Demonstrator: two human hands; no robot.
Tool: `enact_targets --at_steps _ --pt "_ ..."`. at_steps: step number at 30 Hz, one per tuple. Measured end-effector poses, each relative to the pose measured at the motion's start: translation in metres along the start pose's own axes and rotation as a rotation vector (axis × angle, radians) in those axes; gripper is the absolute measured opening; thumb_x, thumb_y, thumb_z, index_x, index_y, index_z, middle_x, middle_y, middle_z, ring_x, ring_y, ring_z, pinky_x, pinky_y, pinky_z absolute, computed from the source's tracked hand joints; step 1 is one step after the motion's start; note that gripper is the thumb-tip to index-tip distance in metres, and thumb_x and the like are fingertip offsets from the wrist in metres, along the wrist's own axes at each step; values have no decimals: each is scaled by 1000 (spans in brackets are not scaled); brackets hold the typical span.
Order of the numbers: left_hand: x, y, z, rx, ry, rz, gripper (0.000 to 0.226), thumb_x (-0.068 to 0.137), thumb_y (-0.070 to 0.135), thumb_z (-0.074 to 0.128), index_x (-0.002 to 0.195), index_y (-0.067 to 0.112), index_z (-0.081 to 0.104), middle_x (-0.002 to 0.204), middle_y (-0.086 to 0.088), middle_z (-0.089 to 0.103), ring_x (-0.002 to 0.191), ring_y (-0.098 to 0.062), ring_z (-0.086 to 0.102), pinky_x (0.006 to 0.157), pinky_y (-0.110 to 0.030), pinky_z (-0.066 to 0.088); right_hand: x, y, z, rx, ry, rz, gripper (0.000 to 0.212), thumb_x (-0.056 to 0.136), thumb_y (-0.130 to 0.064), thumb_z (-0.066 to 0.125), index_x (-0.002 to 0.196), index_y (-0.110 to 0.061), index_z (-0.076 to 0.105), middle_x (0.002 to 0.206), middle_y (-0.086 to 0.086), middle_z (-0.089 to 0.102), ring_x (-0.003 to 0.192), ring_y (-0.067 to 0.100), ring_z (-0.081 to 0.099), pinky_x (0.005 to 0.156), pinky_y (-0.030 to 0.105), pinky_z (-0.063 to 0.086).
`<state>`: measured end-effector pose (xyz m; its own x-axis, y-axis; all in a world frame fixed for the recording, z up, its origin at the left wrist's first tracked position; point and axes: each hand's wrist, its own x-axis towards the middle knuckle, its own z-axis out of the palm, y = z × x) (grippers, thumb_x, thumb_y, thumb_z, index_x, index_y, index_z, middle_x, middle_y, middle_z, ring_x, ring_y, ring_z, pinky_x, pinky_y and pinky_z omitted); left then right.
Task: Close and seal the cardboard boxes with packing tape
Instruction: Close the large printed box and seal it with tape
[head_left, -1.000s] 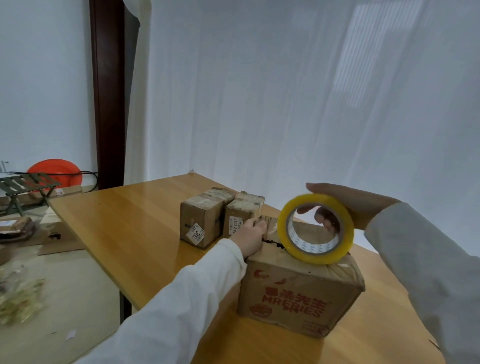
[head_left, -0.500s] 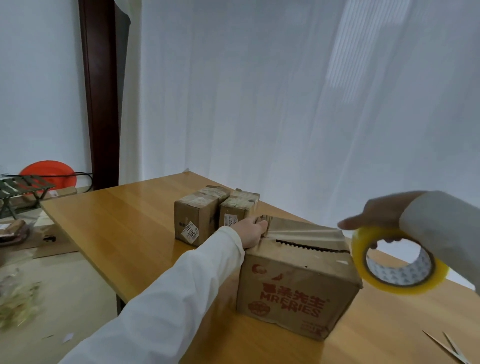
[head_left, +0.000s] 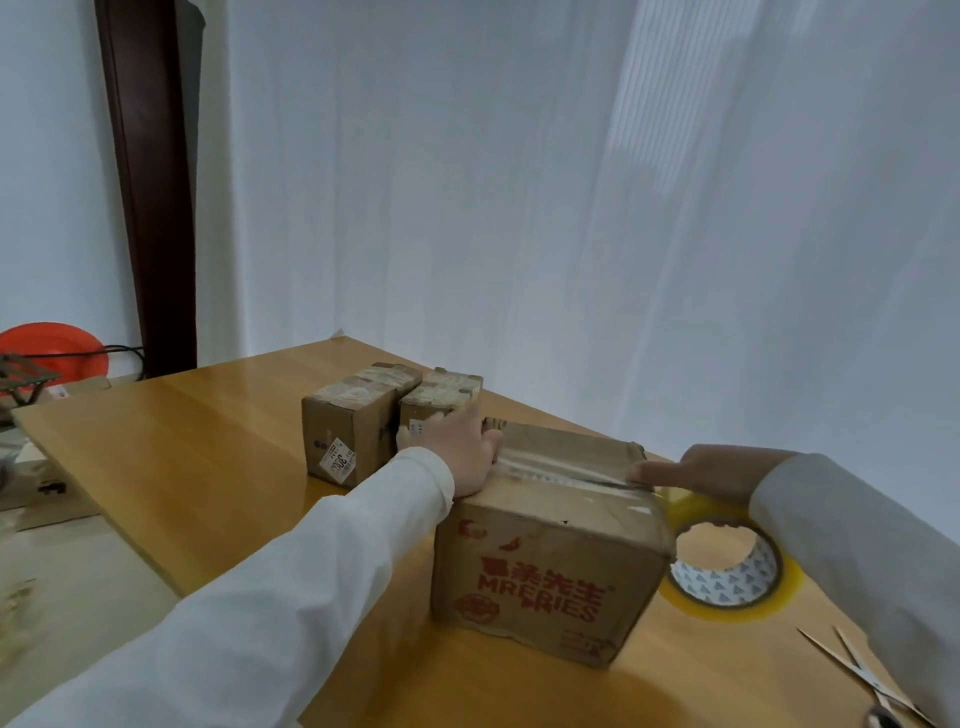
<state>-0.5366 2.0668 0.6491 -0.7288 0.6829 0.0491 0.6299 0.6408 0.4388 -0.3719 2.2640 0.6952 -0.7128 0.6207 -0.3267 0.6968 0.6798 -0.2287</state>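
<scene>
A cardboard box with red print (head_left: 545, 566) stands on the wooden table (head_left: 208, 467). A strip of clear tape (head_left: 561, 467) runs along the seam on its top. My left hand (head_left: 457, 452) presses the tape's end at the box's left top edge. My right hand (head_left: 722, 473) holds the yellow tape roll (head_left: 727, 561) just past the box's right side, low near the table, with a finger stretched onto the box's right top edge. The strip leads from the roll over that edge.
Two small taped boxes (head_left: 353, 431) (head_left: 441, 400) stand just behind the big one. Scissors (head_left: 867, 675) lie at the table's right front. A white curtain (head_left: 571, 208) hangs behind the table. An orange basin (head_left: 52, 348) and clutter sit on the floor to the left.
My right hand has carried the roll from the box top rightward and down past the right edge, drawing tape across the seam. My left hand stayed at the left edge.
</scene>
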Motion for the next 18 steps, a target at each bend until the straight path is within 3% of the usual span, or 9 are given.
enact_targets --at_steps 2,3,5,8,12,16,18 --pt "0 14 -4 419 120 179 56 102 40 24 151 23 1 160 0 -2 146 -23 -6 115 -55 -2 2 -1 3 1 46 22 70 72 -80 49 59 -13 63 49 1 49 48 18 43 57 27 35" --pt "1 22 -3 491 112 282 59 102 43 22 151 23 -2 159 3 -9 146 -20 -14 115 -54 -5 3 -2 4 -11 62 35 70 71 -81 49 64 -12 61 52 2 49 51 19 44 57 27 35" --pt "3 35 0 461 -44 376 62 100 51 18 152 23 0 159 4 -9 146 -16 -12 116 -51 -6 5 -4 6 -39 80 37 71 71 -81 47 70 -11 56 55 3 48 53 19 45 57 25 35" --pt "10 40 6 309 -256 308 61 100 52 13 152 25 -2 159 7 -10 146 -12 -9 117 -45 -7 9 0 8 31 77 -13 70 69 -79 52 67 -10 53 51 3 48 44 14 42 52 23 34" --pt "14 42 3 310 -307 281 55 102 43 12 151 26 -6 158 8 -15 145 -11 -12 116 -42 -11 16 18 10 260 -43 -120 76 50 -80 66 66 -6 57 51 7 51 41 14 43 50 22 37" --pt "14 40 4 305 -327 282 53 103 40 11 151 27 -8 158 8 -15 145 -10 -13 116 -40 -11 13 33 11 498 -106 -106 56 62 -58 67 68 -2 60 53 10 54 44 17 47 51 24 42" --pt "15 40 4 308 -324 289 53 103 40 11 151 27 -8 158 9 -15 145 -10 -13 117 -41 -11 13 37 17 531 -88 -73 53 69 -56 66 65 -4 57 49 9 48 42 16 44 51 23 41"
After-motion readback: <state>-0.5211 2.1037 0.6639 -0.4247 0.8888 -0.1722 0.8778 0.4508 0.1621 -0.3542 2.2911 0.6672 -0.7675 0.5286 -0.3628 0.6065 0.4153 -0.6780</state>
